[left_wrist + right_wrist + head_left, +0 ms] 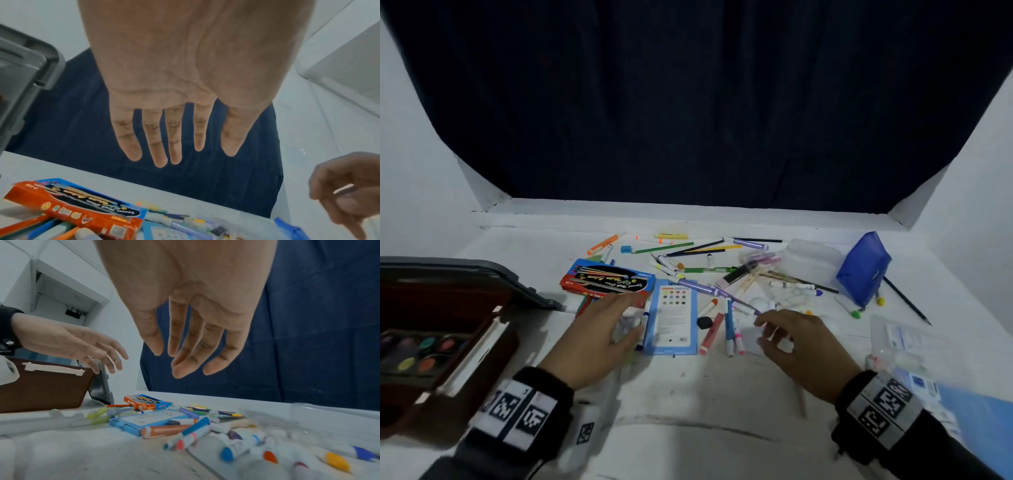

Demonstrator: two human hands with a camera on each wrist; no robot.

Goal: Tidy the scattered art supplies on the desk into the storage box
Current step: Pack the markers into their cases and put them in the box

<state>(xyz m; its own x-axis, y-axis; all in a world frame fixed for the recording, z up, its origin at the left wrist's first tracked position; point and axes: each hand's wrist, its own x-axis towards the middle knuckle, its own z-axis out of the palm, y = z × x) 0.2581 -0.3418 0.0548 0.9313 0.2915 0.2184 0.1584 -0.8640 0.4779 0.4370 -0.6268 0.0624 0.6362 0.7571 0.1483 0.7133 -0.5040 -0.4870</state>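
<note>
My left hand (599, 337) hovers flat, fingers straight and spread, empty, above markers (729, 329) beside the blue card (674, 317). My right hand (796, 346), loosely curved, holds nothing over the scattered markers. The storage box (431, 342) stands open at far left, paints inside.

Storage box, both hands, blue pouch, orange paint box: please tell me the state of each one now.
Storage box: lid open, a paint palette inside.
Left hand: fingers straight, holding nothing, over the markers.
Right hand: fingers loosely bent, holding nothing.
Blue pouch: standing upright on the desk.
Orange paint box: closed, lying flat.
</note>
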